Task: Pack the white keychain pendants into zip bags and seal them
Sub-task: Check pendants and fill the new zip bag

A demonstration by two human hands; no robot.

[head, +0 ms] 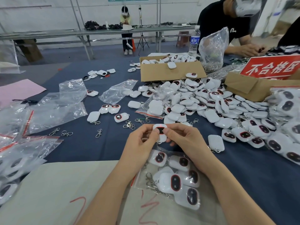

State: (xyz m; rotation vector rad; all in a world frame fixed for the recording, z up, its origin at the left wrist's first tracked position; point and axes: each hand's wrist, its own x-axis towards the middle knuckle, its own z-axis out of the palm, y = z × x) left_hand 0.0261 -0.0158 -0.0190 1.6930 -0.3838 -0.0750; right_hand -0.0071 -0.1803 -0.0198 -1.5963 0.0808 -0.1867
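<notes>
Your left hand (142,141) and right hand (183,138) both pinch one white pendant (160,129), dark face up | pendant held just beyond the part-filled zip bag (141,182) on the tabletop (100,148) | loose pendant pile (211,103) beyond and right of that bag

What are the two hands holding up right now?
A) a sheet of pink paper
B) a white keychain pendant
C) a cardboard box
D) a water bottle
B: the left hand and the right hand both pinch one white keychain pendant between their fingertips, above the table.
</notes>
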